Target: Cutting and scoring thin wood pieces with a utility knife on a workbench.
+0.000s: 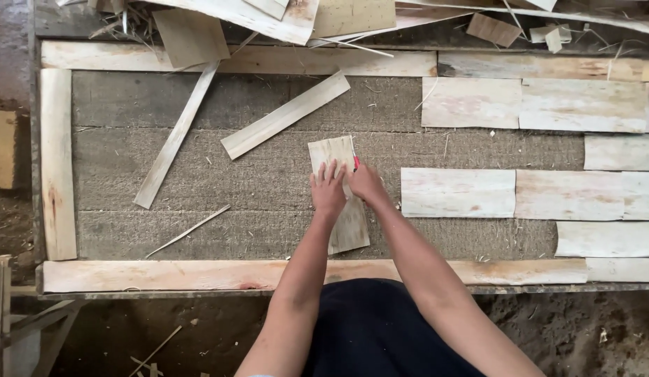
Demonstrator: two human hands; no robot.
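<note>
Pressing flat on a pale veneer strip [340, 199], the left hand [329, 188] lies with its fingers spread across the strip's middle, pinning it to the grey fibrous mat [199, 181] of the work frame. The right hand [367, 183] sits just beside it, touching the strip's right edge and closed around a small red-handled tool [356, 163], of which only the tip shows; its blade cannot be made out. The two hands are close together, almost touching. The strip runs lengthwise away from the body, its near end extending below the wrists toward the front rail [164, 274]. To the right of the right hand, laid veneer sheets [457, 193] sit edge to edge in rows; to the left of the left hand, loose slats [285, 115] lie at angles on the mat. For a clean result, the holding hand should probably keep even downward pressure with fingertips clear of the tool's path, and the tool should likely follow the edge in one steady pass, since thin veneer would tend to split along the grain if it lifts or twists.
</note>
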